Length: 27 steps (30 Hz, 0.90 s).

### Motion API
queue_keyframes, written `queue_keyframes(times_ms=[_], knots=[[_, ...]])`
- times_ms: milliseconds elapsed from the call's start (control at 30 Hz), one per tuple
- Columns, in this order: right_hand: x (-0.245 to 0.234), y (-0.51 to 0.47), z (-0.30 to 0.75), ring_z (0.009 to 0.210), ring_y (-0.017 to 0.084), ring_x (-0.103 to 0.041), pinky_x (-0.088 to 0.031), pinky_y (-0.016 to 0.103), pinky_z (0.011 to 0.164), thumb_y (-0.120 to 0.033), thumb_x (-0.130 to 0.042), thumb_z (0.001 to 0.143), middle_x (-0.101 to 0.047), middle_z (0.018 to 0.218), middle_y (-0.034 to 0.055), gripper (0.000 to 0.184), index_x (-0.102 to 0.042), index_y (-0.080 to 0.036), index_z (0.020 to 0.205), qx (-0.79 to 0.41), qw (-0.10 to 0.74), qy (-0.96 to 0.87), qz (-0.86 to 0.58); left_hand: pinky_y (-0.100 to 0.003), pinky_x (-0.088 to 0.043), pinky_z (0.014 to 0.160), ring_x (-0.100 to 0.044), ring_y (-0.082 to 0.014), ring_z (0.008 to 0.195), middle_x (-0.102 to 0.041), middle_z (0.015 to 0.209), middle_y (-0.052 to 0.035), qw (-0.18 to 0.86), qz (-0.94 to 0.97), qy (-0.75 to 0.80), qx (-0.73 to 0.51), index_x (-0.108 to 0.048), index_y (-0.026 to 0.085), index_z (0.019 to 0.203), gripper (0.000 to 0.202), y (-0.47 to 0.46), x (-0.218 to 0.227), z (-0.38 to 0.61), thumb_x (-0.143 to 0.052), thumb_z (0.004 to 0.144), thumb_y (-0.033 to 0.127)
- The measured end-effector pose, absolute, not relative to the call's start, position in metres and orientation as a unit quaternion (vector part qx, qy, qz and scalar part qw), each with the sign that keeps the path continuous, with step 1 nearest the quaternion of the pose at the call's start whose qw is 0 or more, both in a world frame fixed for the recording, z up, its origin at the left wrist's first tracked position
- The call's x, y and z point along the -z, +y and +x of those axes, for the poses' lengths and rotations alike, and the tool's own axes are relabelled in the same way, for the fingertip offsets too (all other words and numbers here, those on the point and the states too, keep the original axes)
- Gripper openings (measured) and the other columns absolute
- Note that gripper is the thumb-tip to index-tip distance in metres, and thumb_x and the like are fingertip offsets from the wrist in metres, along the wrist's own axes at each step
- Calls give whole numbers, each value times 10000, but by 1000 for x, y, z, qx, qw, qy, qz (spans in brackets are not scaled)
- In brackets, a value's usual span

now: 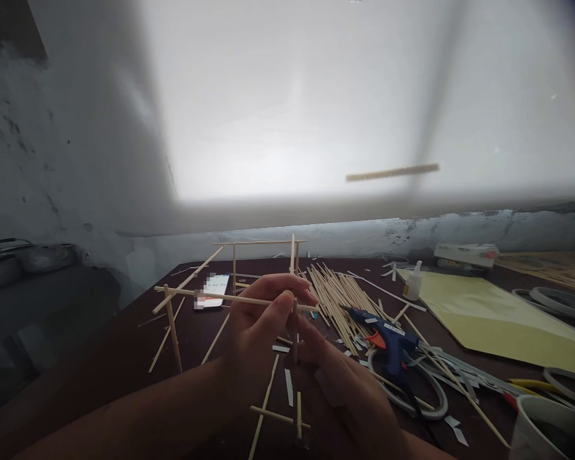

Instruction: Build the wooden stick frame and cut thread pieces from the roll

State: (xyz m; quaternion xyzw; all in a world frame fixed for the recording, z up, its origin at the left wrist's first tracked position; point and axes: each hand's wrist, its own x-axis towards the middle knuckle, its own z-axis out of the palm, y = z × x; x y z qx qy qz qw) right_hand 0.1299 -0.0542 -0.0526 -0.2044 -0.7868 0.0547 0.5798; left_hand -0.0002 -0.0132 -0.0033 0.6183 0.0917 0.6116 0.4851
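A frame of thin wooden sticks [249, 243] stands on the dark table [124, 358]. My left hand [263, 326] is raised over the table's middle, its thumb and fingers pinched on a horizontal stick [196, 294] of that frame. My right hand [345, 390] sits just below and to the right, with its fingers closed around the upright stick [296, 319] where the two sticks cross. A short cross of glued sticks [280, 416] lies on the table under my wrists.
A pile of loose sticks [335, 294] lies right of the frame. A blue glue gun [388, 338] with its cord rests beside it. A glue bottle [413, 281], yellow sheet [498, 313], phone [213, 291], tape rolls [556, 300] and a white cup [551, 428] surround them. A wall stands close behind.
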Motion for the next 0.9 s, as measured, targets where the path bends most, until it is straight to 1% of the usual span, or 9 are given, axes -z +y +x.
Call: queue_keyframes(times_ms=[167, 333, 433, 500, 600, 667, 700, 800, 900], knots=[[51, -54, 129, 740, 150, -598, -517, 266, 642, -33, -433, 883, -594, 879, 38, 639, -328, -249, 1475, -62, 577, -784, -221, -207, -451, 519, -557, -85, 554, -690, 869, -46, 482, 617, 94, -615, -695, 184, 973, 203, -12, 4, 0, -542, 918, 305], [53, -56, 130, 814, 155, -632, -525, 266, 700, -41, -436, 883, -638, 938, 40, 639, -324, -276, 1467, -52, 580, -776, -243, -228, -452, 532, -551, -105, 570, -688, 867, -56, 489, 614, 104, -611, -695, 183, 955, 193, -13, 3, 0, -567, 899, 316], [53, -55, 130, 879, 153, -638, -528, 253, 746, -51, -479, 866, -637, 1019, 48, 608, -390, -271, 1426, -31, 598, -758, -258, -238, -464, 547, -553, -112, 582, -681, 866, -56, 502, 608, 106, -606, -692, 180, 943, 194, -13, 1, 0, -569, 895, 321], [52, -54, 130, 826, 136, -635, -529, 240, 730, -79, -498, 868, -628, 1026, 41, 524, -472, -272, 1355, -35, 622, -735, -267, -237, -470, 558, -553, -108, 589, -674, 860, -51, 509, 603, 99, -606, -689, 178, 939, 193, -13, 1, 0, -570, 896, 323], [52, -51, 132, 745, 119, -637, -530, 233, 688, -159, -531, 889, -646, 965, 8, 361, -558, -303, 1219, -90, 658, -676, -320, -230, -479, 569, -553, -103, 605, -671, 877, -54, 516, 604, 67, -604, -682, 175, 978, 246, -12, 2, 0, -587, 889, 383], [51, -47, 134, 752, 141, -657, -534, 253, 683, -237, -565, 888, -671, 910, 4, 256, -594, -297, 1135, -144, 667, -623, -381, -232, -502, 598, -581, -105, 627, -674, 911, -54, 520, 609, 43, -597, -673, 179, 1012, 284, -12, 4, 0, -649, 848, 409], [51, -45, 135, 767, 161, -666, -538, 273, 690, -280, -578, 882, -682, 898, 12, 232, -603, -284, 1113, -176, 667, -598, -408, -230, -513, 616, -595, -102, 632, -676, 923, -49, 523, 612, 36, -593, -669, 184, 1019, 292, -13, 4, 1, -695, 816, 392], [48, -38, 137, 825, 219, -676, -544, 342, 731, -390, -614, 827, -699, 960, 58, 322, -611, -233, 1109, -269, 663, -541, -442, -200, -518, 610, -609, -75, 604, -679, 914, -21, 535, 613, 52, -579, -666, 207, 1010, 281, -16, 5, 2, -775, 755, 254], [47, -33, 139, 871, 242, -670, -535, 367, 766, -423, -646, 782, -690, 1038, 76, 406, -603, -214, 1127, -308, 664, -506, -456, -171, -488, 542, -582, -54, 550, -680, 887, -14, 532, 617, 78, -575, -675, 212, 984, 228, -18, 4, 2, -754, 772, 187]])
